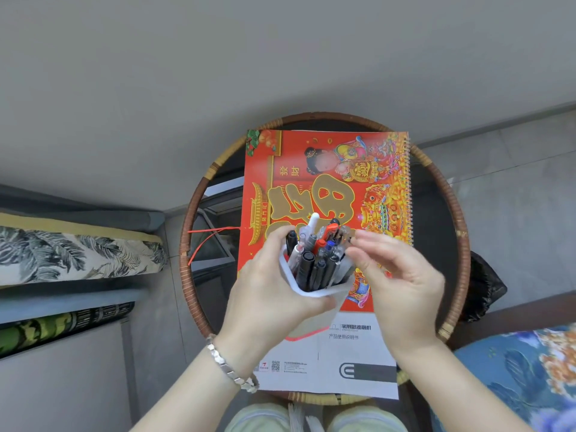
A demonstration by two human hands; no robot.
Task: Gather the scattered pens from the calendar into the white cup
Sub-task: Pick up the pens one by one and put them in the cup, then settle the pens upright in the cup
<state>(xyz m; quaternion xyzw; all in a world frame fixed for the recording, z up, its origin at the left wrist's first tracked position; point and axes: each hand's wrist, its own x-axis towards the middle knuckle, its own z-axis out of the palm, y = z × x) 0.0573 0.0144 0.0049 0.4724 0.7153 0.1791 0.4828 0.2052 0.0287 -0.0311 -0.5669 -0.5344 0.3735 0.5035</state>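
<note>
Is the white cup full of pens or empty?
Full. The white cup, held in the left hand, is packed with pens sticking out above its rim.

Pens [314, 257] upright in white cup [311, 294]

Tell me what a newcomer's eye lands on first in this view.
The bright red and gold calendar lies across the round rattan-rimmed table at centre. Just in front of it, the left hand holds a white cup packed with pens, mostly black with some red and blue, while the right hand hovers at the pen tops. A silver bracelet circles the left wrist.
</note>
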